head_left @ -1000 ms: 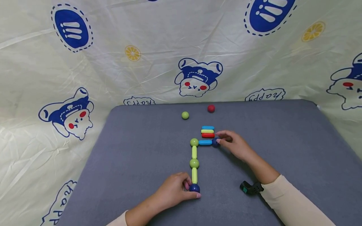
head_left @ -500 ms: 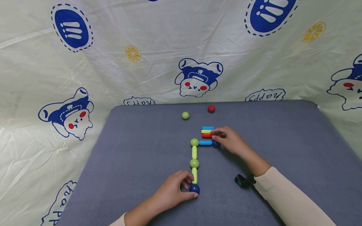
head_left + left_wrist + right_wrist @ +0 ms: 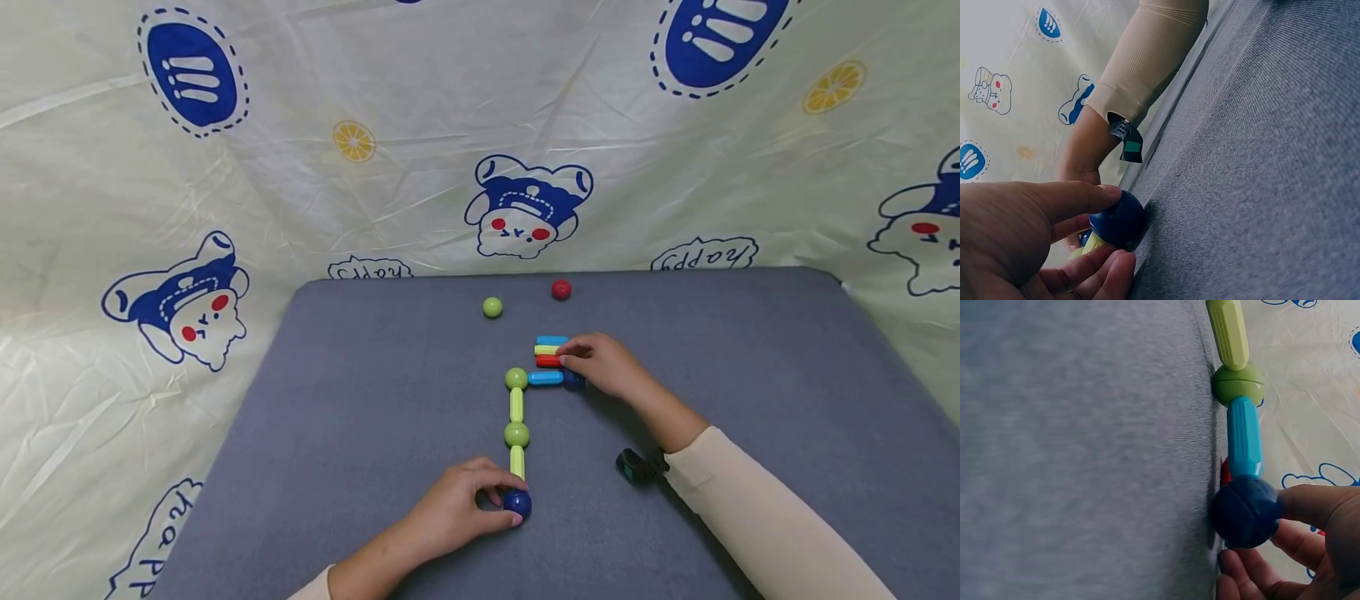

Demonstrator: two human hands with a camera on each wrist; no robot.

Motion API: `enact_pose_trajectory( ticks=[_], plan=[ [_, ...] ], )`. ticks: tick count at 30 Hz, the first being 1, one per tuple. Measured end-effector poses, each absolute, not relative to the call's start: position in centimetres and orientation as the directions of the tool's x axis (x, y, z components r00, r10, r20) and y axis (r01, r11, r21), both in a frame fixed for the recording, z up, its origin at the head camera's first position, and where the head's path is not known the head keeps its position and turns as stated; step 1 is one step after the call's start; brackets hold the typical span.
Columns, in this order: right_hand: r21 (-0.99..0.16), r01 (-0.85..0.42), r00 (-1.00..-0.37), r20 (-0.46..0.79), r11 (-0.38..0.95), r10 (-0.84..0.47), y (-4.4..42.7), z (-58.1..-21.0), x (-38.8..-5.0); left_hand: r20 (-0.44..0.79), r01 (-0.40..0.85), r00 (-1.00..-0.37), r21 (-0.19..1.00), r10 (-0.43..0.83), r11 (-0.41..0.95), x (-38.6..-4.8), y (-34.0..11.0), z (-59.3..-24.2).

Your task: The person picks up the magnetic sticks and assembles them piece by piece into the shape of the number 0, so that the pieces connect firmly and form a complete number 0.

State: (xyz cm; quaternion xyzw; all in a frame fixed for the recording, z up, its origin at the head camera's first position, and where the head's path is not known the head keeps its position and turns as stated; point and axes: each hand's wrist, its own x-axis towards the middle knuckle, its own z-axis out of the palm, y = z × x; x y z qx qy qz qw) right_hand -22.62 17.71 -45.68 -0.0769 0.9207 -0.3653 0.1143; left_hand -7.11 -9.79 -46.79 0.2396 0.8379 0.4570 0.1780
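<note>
Nearest: left hand [image 3: 467, 506], thumb and finger pinching the navy ball [image 3: 517, 504] at the near end of a linked chain [image 3: 517, 435] on the tabletop [image 3: 337, 417]. Long axis runs straight away from the person; at the far end a blue stick [image 3: 545, 378] turns right. Just beyond, red stick [image 3: 548, 361] lies crosswise, right hand [image 3: 611, 367] at its right end; cannot tell if clamped. Step looks like picking it up; next move probably needs a firm pinch. Farther: green ball [image 3: 492, 307], then red ball [image 3: 561, 290].
</note>
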Motion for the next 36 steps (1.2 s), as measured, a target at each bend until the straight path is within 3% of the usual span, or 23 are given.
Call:
enact_pose_trajectory(
  ticks=[17,36],
  plan=[
    [-0.554,-0.083,-0.953,-0.2,0.828,-0.229,16.2,-44.3,-23.4,-0.095,0.22,-0.824,0.855,0.559,0.47,-7.1,-9.7,-46.8],
    [-0.642,-0.119,-0.971,-0.085,0.758,-0.224,17.6,-42.3,-20.8,-0.113,0.209,-0.821,0.853,0.559,0.478,-7.2,-9.8,-47.0]
  ],
)
